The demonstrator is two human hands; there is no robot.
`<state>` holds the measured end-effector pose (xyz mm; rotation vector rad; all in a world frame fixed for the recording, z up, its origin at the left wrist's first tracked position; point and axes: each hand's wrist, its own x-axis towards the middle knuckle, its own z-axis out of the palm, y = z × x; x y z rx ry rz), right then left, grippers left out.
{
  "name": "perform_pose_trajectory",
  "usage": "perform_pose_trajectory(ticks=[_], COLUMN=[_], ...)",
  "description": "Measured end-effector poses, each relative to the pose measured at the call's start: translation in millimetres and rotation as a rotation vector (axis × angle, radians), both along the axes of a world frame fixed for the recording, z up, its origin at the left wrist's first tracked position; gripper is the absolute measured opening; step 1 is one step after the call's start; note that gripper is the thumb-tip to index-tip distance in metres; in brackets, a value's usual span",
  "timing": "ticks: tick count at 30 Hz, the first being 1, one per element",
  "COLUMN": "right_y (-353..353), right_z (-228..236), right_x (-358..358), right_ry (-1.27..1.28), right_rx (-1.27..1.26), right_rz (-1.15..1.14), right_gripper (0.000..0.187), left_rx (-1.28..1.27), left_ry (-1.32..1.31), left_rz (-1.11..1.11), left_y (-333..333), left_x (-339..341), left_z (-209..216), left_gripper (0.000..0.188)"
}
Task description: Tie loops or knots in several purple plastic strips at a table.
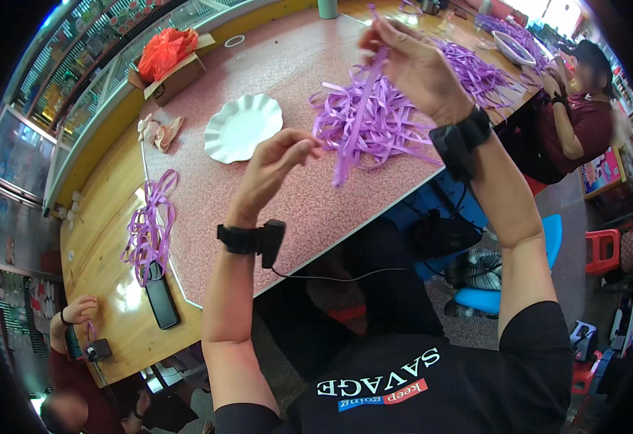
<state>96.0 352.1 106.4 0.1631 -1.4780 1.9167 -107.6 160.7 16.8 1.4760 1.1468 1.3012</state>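
Note:
My right hand is raised at the upper right, its fingers pinched on a purple ribbon. The ribbon's long strip hangs down and slants left, in front of a loose pile of purple ribbons on the pink speckled tabletop. My left hand hovers at the pile's left side, fingers loosely curled and apart, with no ribbon seen in it. Just beyond that hand is a white plate with a wavy rim. Both my wrists wear black straps with small devices.
On the left wooden part, a bundle of purple ribbons lies by a black phone. Farther back stands a cardboard box with a red plastic bag. More ribbons lie far right. Co-workers sit at right and lower left.

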Motion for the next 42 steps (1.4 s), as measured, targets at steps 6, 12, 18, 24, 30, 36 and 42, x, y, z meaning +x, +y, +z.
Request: perform_pose_trajectory(ticks=[6, 12, 18, 24, 30, 36, 42], right_y=[-20, -38, 34, 70, 125, 147, 125], right_z=[-13, -14, -12, -43, -74, -118, -134], right_x=[19, 4, 52, 72, 93, 82, 48], right_ry=[-0.502, -0.243, -0.275, -0.282, -0.389, -0.948, -1.006], right_rx=[0.309, 0.0, -0.146, -0.219, -0.213, 0.353, 1.344], right_rz=[-0.535, 0.053, -0.261, -0.289, -0.438, -0.618, -0.956], right_gripper=[0.02, 0.021, 0.019, 0.016, 0.013, 0.023, 0.05], left_rx=[0.13, 0.036, 0.007, -0.111, -0.225, -0.285, -0.086], left_ry=[-0.008, -0.09, 0.077, 0.127, 0.179, 0.242, 0.687], left_rz=[0.24, -0.122, 0.169, 0.194, 0.315, 0.273, 0.354], left_y=[7, 24, -12, -43, -85, -86, -81], left_x=[33, 55, 12, -31, -62, -50, -37], left_z=[-2, 6, 4, 7, -3, -30, -47], left_gripper=[0.05, 0.039, 0.028, 0.028, 0.026, 0.023, 0.025])
